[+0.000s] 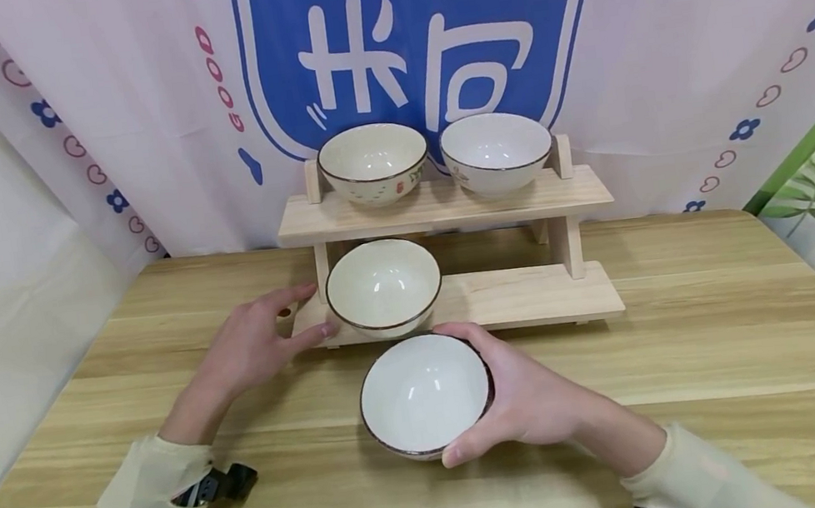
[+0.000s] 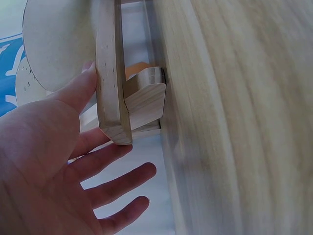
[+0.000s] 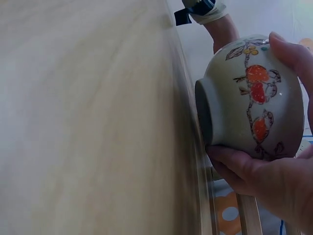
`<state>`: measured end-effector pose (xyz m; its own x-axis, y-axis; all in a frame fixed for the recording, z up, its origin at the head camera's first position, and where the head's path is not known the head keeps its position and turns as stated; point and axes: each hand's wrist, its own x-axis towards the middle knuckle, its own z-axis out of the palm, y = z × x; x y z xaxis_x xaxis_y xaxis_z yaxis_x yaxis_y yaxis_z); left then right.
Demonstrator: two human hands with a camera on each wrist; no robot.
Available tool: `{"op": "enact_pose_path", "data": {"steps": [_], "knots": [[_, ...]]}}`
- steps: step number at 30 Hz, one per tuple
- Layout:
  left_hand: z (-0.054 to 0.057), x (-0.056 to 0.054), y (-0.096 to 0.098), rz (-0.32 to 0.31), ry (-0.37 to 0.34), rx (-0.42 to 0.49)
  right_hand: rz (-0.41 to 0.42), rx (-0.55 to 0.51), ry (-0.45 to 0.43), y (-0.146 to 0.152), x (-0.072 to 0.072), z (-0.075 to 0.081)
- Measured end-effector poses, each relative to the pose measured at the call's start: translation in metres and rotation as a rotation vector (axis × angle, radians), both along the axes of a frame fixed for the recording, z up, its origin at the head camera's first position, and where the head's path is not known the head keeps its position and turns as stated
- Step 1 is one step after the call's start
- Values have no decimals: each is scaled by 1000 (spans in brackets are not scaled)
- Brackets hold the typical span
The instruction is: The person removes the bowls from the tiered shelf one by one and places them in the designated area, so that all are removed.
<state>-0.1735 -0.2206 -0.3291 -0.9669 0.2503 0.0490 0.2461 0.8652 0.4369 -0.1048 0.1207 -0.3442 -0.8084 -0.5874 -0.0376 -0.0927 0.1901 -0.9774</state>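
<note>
My right hand grips a white bowl with a dark brown rim, thumb at the near side and fingers at the far side. It is held above the table, in front of the wooden rack; the right wrist view shows orange-red fruit painted on its outside. My left hand is at the left end of the rack's lower shelf, its thumb and fingers touching the board and its other fingers spread. Beside its thumb, a cream bowl sits on that shelf.
A cream bowl with painted flowers and a white bowl stand on the upper shelf. The rack rests on a wood-grain table, with a printed curtain hanging behind.
</note>
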Motion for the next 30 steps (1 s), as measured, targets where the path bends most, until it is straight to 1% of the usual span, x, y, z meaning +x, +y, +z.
{"op": "enact_pose_path", "data": {"steps": [5,10,16,23,30], "knots": [[-1,0,0,-1,2,0,10,1,9,-2,1,-1],[-1,0,0,0,2,-4,17,-11,-9,-3,1,-2],[-1,-1,0,-2,4,-4,59,-20,-11,-4,-1,-2],[0,-1,1,1,-3,-9,94,-5,-12,-3,-2,-3],[-1,-1,1,5,-7,-14,107,16,-26,-4,-1,-2]]}}
